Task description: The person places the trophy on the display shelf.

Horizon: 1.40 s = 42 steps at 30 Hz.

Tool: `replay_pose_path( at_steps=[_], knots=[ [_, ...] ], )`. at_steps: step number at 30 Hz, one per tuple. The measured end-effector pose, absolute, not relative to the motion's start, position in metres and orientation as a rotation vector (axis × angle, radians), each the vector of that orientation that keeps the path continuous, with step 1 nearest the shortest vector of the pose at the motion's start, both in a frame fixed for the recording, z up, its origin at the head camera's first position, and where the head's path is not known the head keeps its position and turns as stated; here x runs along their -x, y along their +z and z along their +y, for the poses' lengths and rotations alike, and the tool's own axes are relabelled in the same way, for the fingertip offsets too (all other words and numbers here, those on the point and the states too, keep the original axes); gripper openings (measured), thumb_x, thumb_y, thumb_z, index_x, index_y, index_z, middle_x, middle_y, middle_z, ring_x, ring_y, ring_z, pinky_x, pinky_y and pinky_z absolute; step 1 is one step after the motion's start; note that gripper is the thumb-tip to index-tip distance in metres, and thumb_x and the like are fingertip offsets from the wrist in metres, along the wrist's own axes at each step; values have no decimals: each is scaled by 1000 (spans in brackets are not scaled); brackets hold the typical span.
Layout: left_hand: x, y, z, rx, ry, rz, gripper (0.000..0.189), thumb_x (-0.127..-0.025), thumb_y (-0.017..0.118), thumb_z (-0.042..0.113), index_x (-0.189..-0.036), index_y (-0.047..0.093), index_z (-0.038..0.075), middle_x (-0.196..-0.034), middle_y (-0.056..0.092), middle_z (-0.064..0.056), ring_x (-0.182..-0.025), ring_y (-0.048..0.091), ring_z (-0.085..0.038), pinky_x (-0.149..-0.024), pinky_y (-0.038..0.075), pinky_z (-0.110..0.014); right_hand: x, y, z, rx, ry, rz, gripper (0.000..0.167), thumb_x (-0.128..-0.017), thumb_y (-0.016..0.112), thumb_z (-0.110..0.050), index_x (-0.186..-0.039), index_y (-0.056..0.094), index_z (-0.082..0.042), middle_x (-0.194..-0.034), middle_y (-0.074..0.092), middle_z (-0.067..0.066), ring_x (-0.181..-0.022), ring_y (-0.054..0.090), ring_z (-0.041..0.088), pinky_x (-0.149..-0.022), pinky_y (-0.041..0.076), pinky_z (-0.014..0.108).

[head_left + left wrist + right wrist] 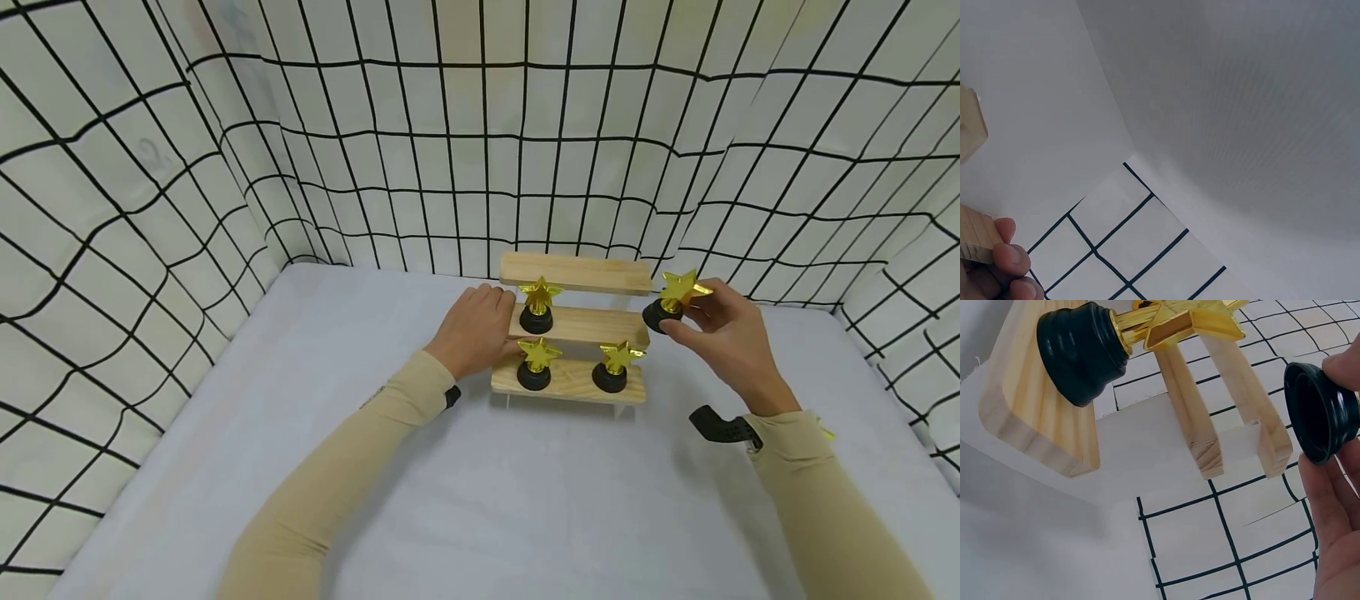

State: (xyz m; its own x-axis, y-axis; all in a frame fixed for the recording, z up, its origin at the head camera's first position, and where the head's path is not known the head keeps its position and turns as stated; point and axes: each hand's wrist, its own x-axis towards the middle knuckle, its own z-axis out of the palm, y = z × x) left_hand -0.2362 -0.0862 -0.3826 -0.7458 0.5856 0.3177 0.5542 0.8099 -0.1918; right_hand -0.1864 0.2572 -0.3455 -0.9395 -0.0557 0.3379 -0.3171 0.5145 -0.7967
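A three-tier wooden display stand (588, 325) stands on the white table. On its middle board, toward the left, is a gold star trophy (537, 319) with a black base. The bottom board carries a left trophy (534, 377) and a right trophy (610, 377). My left hand (474, 331) holds the stand's left side; in the left wrist view its fingers (1011, 257) curl around a board end (977, 236). Just off the stand's right end, my right hand (731, 346) pinches another star trophy (663, 315), tilted, its hollow base (1310, 415) clear of the boards.
White walls with a black grid (487, 133) enclose the table (480, 508) at the back and sides. A small yellow piece (827, 431) shows past the right sleeve, mostly hidden. Black straps (720, 427) sit at the wrists.
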Motion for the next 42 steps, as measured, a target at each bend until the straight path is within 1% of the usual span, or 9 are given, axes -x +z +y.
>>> replay_pose_path(
  at_steps=[4,10,14,20,24,32,40,42],
  knots=[
    [236,-382,-86,857,126,-2647,71,-93,61,68,-119,58,2,-101,64,-9,-88,51,-23,-77,42,-34,190,-349,253,-352,1391,-2498,49,-86,82,-7,-129,59,-2,-118,58,-19,-110,59,-9,-98,44,2],
    [237,-380,-85,849,123,-2679,71,-92,64,66,-120,57,1,-103,64,-9,-90,51,-23,-78,42,-34,195,-356,250,-371,1408,-2526,47,-87,83,-11,-127,60,-4,-115,60,-19,-109,60,-10,-99,44,2],
    [238,-381,-84,859,117,-2691,72,-92,62,68,-120,57,1,-103,63,-9,-89,50,-23,-78,42,-34,195,-360,248,-372,1431,-2532,47,-86,83,-10,-126,60,-4,-114,61,-19,-109,60,-11,-98,45,3],
    [238,-383,-83,854,113,-2682,71,-91,63,68,-118,57,2,-102,63,-9,-89,50,-23,-77,42,-34,196,-363,245,-403,1488,-2534,48,-87,83,-12,-129,60,-4,-114,64,-19,-108,63,-12,-96,48,5],
    [238,-383,-84,848,118,-2668,70,-91,65,67,-117,57,2,-101,63,-8,-87,50,-22,-75,41,-34,197,-364,242,-411,1486,-2563,50,-88,83,-14,-130,59,-4,-115,62,-20,-106,63,-13,-96,48,5],
    [238,-381,-84,852,115,-2656,68,-93,63,66,-117,57,3,-102,64,-8,-88,50,-22,-75,40,-33,199,-364,239,-479,1482,-2541,47,-86,83,-8,-126,59,-1,-116,60,-16,-106,63,-11,-96,48,5],
    [238,-382,-84,864,117,-2647,68,-91,66,65,-116,56,3,-100,62,-7,-86,49,-22,-74,40,-33,200,-363,239,-510,1458,-2572,52,-87,83,-10,-132,60,-1,-119,59,-17,-106,61,-14,-94,47,3],
    [238,-382,-84,866,127,-2638,68,-91,66,65,-116,56,2,-100,62,-8,-86,49,-22,-74,40,-33,201,-362,239,-529,1447,-2567,52,-86,83,-9,-132,61,0,-118,60,-15,-106,62,-14,-95,47,3]
  ],
)
